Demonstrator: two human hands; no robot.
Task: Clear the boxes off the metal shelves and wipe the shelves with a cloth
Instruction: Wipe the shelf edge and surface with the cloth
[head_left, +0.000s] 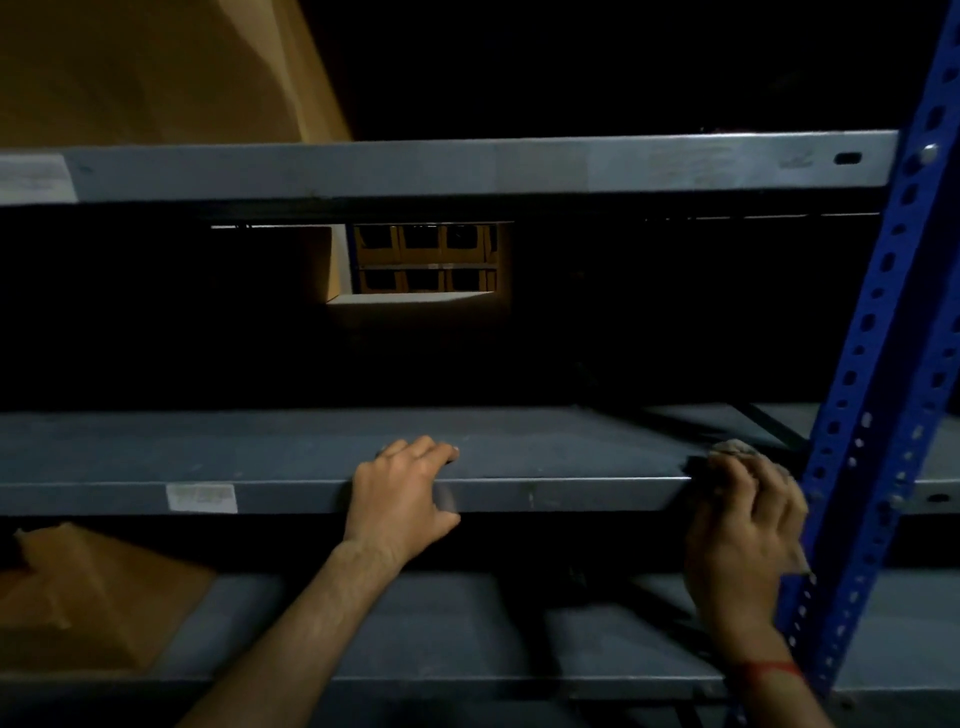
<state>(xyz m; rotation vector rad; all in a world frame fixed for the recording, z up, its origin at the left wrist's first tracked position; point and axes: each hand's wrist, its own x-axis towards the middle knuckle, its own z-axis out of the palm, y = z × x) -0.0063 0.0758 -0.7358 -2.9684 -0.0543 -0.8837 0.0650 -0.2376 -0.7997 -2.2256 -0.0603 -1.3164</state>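
The grey middle metal shelf (291, 452) runs across the view with no box on the part I see. My left hand (402, 493) grips its front edge, fingers lying on top and thumb under the lip. My right hand (743, 525) holds a crumpled dirty cloth (735, 449) pressed on the shelf's front right corner, beside the blue upright. A brown cardboard box (93, 597) sits on the lower shelf (415, 623) at the left. Another cardboard box (156, 67) stands on the upper shelf (467, 163) at the top left.
A blue perforated upright post (883, 322) rises at the right, close to my right hand. White labels (201, 498) are stuck on the shelf fronts. Through a gap at the back, another rack with boxes (426, 260) shows. The shelf's depth is very dark.
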